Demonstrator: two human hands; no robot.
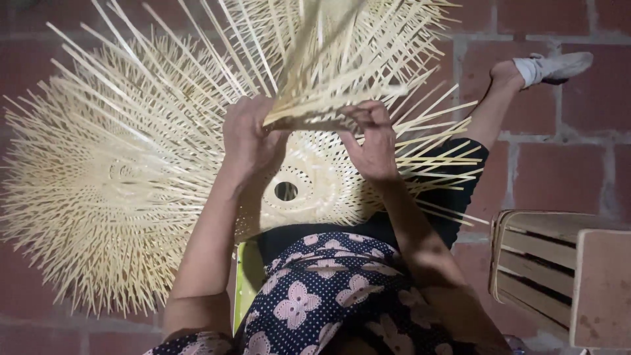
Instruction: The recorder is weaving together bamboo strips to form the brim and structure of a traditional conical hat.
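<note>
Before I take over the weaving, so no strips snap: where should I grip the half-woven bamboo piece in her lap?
Probably grip the half-woven bamboo piece at its tight woven rim, where the left hand and right hand pinch it now, coming from both sides. The loose strips fan outward unsupported and would likely bend or break.

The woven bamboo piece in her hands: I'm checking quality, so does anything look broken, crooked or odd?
Nothing stands out. The left hand and right hand grip the woven piece, whose loose strips fan out unbroken. The finished pile lies flat on the brick floor.
</note>
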